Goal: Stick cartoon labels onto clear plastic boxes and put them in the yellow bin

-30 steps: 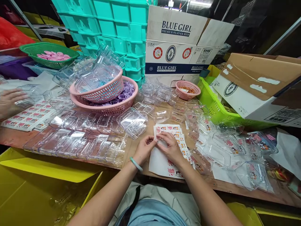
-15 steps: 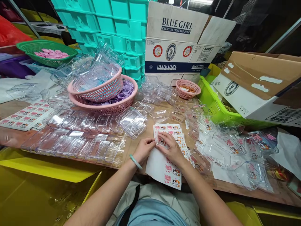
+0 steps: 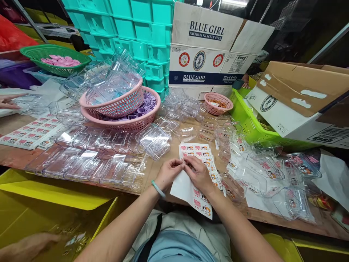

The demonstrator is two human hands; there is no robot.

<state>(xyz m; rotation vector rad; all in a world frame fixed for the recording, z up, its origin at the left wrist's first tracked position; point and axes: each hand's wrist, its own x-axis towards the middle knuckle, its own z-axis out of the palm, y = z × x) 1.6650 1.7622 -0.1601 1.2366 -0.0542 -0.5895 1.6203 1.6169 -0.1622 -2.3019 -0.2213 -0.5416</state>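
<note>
My left hand, with a pale green bangle at the wrist, is closed in a pinch; what its fingertips hold is hidden. My right hand has its fingers curled and closed on a sheet of cat stickers, fingertips meeting those of the left. The lower left part of this sheet is blank white, and its near end hangs past the table edge. Beneath and behind it lie more sticker sheets. Clear plastic boxes with cat stickers on them lie to the right of my hands.
Rows of clear plastic lids line the table's left. Pink baskets hold purple pieces and clear boxes. Behind stand teal crates and a beer carton. Other people's hands appear at far left and lower left.
My fingertips have come together, and the right fingers have curled in from lying spread. The sheet has shifted slightly right and bends more. Another person's hands have appeared at the left.
</note>
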